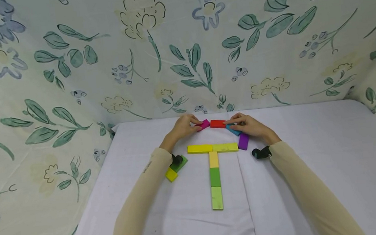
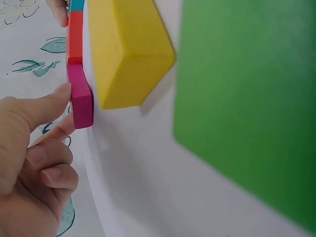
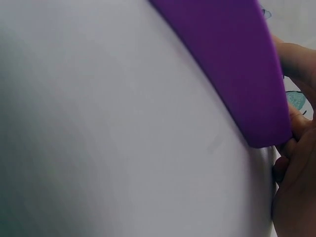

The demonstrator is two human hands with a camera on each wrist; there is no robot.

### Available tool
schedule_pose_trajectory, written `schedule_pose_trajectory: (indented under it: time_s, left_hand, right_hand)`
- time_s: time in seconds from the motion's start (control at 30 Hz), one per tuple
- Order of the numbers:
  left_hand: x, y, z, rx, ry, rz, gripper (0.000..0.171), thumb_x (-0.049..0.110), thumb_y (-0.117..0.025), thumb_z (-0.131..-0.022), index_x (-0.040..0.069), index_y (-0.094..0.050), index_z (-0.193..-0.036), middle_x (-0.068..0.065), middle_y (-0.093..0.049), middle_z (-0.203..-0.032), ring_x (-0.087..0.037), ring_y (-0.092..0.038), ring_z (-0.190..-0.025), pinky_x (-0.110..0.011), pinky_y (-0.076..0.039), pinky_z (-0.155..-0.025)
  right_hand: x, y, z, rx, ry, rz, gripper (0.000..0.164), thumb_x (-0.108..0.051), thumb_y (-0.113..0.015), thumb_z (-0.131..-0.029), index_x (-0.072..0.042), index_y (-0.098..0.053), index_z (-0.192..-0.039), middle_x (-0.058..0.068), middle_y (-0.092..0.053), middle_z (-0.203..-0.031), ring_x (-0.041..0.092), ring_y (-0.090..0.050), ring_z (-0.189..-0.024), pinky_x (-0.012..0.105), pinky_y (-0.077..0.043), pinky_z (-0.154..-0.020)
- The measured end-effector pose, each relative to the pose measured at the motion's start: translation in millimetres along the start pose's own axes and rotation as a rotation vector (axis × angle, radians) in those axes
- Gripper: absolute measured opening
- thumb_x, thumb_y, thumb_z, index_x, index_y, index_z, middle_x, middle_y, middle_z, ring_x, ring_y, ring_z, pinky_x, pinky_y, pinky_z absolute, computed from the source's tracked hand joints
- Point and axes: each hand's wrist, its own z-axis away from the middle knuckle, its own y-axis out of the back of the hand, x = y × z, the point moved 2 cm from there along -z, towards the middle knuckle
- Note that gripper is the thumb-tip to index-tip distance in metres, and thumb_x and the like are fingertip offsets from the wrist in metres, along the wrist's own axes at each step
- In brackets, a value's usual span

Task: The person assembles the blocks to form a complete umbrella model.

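At the back of the table, my left hand (image 1: 184, 127) pinches a magenta block (image 1: 204, 124) between thumb and fingers; the left wrist view shows the thumb on this block (image 2: 81, 96). Its far end meets a red block (image 1: 217, 124). My right hand (image 1: 250, 125) pinches a blue block (image 1: 233, 130) at the red block's right end, its fingertips partly covering both. A purple block (image 1: 243, 141) slants down from the blue one, large in the right wrist view. Together these blocks form an arc above a T of yellow and green blocks.
Two yellow blocks (image 1: 199, 149) make the T's bar; a pale orange block (image 1: 213, 159), a green block (image 1: 215, 177) and a light green block (image 1: 216, 198) make its stem. Under the left wrist lie another green block (image 1: 179, 165) and a small yellow block (image 1: 171, 175). Floral cloth (image 1: 183, 58) hangs behind.
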Motion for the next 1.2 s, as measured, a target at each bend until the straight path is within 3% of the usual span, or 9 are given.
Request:
schedule_pose_trajectory:
  time_s: [0.33,0.9,1.2]
  left_hand:
    - [0.1,0.6,1.0,-0.017,-0.029,-0.026,0.029,0.007,-0.069,-0.099,0.017,-0.076,-0.124,-0.006,-0.069,-0.127,-0.026,-0.059,-0.120,-0.039,-0.052,-0.104]
    - [-0.1,-1.5,2.0,-0.014,-0.053,-0.054,0.028,0.009,-0.068,-0.100,0.017,-0.075,-0.125,-0.007,-0.069,-0.128,-0.026,-0.060,-0.119,-0.039,-0.053,-0.104]
    - [-0.3,-1.4,2.3,-0.010,-0.034,-0.045,0.028,0.011,-0.069,-0.099,0.018,-0.075,-0.126,-0.006,-0.069,-0.129,-0.026,-0.060,-0.118,-0.038,-0.053,-0.104]
  right_hand:
    - [-0.8,0.0,0.8,0.001,0.009,-0.012,0.039,-0.030,-0.062,-0.105,-0.018,-0.065,-0.141,0.017,-0.047,-0.144,0.037,-0.039,-0.132,0.062,-0.033,-0.114]
    - [2.7,0.4,-0.3,-0.003,0.005,-0.021,0.038,-0.030,-0.061,-0.105,-0.019,-0.066,-0.141,0.016,-0.046,-0.146,0.038,-0.037,-0.135,0.063,-0.030,-0.116]
    - [2.7,0.3,0.4,0.001,0.004,-0.026,0.038,-0.031,-0.061,-0.105,-0.019,-0.066,-0.141,0.015,-0.046,-0.146,0.037,-0.037,-0.135,0.063,-0.029,-0.116]
